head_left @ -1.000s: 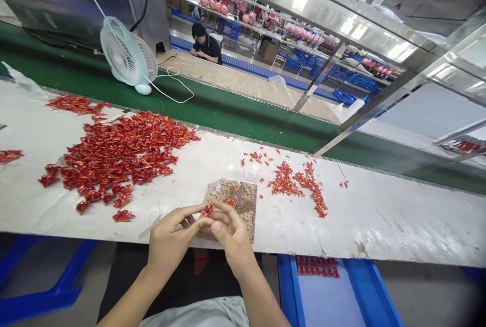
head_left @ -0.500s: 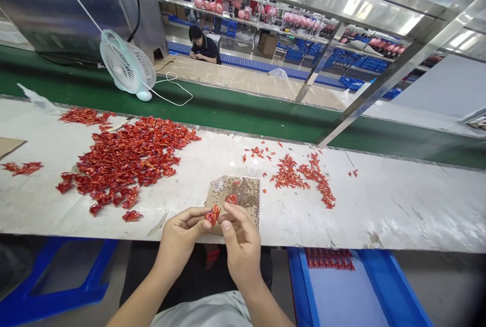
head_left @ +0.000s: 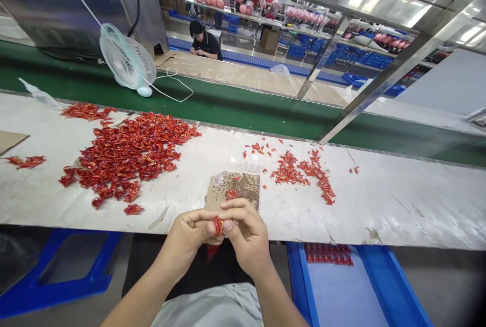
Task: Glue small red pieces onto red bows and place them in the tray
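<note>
Both my hands hold a small folded red foil piece (head_left: 217,225) between their fingertips, just over the white bench's front edge. My left hand (head_left: 190,229) pinches it from the left, and my right hand (head_left: 245,231) closes on it from the right. Behind them lies a speckled brown cardboard square (head_left: 243,188) with a red blob (head_left: 231,194) on it. A large heap of similar red pieces (head_left: 129,157) lies to the left, and a smaller scatter (head_left: 299,174) lies to the right.
The white bench (head_left: 379,205) runs across the view, with a green conveyor belt (head_left: 243,117) behind it. A white fan (head_left: 127,57) stands beyond that. A blue tray (head_left: 334,286) holding rows of red pieces sits below the bench at right. A co-worker (head_left: 205,41) sits farther back.
My hands have drawn closer together, and my right fingers now curl over the red piece. The view has shifted slightly, and the bench appears a little lower.
</note>
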Demonstrator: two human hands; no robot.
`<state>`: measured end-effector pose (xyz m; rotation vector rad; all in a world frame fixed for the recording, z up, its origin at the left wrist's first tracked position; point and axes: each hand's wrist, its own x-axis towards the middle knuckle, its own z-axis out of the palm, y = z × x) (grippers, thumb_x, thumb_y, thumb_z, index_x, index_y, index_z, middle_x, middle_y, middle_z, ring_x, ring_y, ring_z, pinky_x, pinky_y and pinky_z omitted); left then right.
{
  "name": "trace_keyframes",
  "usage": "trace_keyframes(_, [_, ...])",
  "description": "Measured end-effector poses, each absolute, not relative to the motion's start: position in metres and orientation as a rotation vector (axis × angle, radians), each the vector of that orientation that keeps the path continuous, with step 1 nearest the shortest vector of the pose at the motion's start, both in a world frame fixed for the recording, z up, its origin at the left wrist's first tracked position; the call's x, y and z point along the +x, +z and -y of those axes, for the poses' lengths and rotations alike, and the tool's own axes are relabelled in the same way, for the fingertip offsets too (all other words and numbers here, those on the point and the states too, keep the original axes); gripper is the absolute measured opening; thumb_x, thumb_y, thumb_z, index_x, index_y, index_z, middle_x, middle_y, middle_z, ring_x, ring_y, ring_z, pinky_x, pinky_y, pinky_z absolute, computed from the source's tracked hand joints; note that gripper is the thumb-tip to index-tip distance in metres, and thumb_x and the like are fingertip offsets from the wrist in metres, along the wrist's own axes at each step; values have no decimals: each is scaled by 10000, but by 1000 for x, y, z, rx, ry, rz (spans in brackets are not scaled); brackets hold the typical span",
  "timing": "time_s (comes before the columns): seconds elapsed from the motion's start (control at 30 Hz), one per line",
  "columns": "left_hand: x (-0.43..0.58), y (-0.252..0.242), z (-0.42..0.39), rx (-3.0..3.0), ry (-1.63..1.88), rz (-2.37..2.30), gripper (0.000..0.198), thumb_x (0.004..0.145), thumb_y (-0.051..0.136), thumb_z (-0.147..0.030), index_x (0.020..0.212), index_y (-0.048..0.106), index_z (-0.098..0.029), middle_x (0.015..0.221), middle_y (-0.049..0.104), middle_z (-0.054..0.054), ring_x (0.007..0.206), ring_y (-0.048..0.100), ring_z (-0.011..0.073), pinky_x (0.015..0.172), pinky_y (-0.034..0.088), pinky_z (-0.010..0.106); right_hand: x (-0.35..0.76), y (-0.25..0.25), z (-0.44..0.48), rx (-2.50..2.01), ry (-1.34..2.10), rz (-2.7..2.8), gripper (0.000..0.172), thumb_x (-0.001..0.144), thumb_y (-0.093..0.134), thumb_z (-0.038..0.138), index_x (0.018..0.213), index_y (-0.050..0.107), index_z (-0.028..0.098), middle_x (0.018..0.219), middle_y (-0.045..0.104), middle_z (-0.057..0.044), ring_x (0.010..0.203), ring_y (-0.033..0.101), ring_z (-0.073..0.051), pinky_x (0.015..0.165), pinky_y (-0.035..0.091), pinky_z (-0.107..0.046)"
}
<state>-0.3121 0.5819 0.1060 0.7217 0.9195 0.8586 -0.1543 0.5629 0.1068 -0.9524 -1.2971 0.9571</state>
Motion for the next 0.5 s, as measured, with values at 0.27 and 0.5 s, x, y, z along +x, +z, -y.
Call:
trace_keyframes(0.27, [-324, 108, -592, 913, 771, -1015, 439, 663, 832, -514, 857, 733, -132, 655, 674, 65, 595, 606, 157, 594, 519, 270, -161, 105, -568, -889, 1251, 1233, 149, 936, 642, 367, 993, 712, 248, 1102, 670, -71, 1055, 645, -218, 919, 530, -370])
trace_keyframes(0.5, [-327, 88, -583, 1540, 1094, -1367, 243, 717, 820, -368, 945, 788, -289, 872, 751, 44, 741, 604, 181, 745, 481, 302, -179, 91, -565, -918, 1549, 838, 444, 841, 739, 466, 1194, 631, 219, 1100, 721, -84, 987, 714, -257, 906, 576, -424])
